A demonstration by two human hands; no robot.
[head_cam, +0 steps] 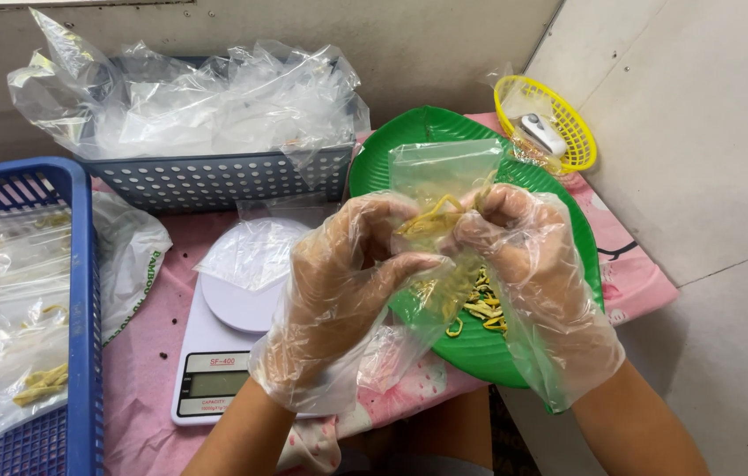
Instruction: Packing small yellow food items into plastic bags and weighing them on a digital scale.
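Note:
Both my hands wear loose clear plastic gloves. My left hand (339,282) and my right hand (524,256) together hold a small clear plastic bag (444,172) above a green plate (392,145). Yellow strips (431,220) sit at the bag's mouth between my fingers. More yellow and green strips (480,304) lie on the plate under my right hand. A white digital scale (224,344) stands just left of my left hand, with clear plastic laid on its pan.
A grey perforated basket (215,181) full of empty clear bags stands behind the scale. A blue crate (79,291) at the left holds filled bags. A yellow basket (568,123) with a small white device sits at the back right. A pink cloth covers the table.

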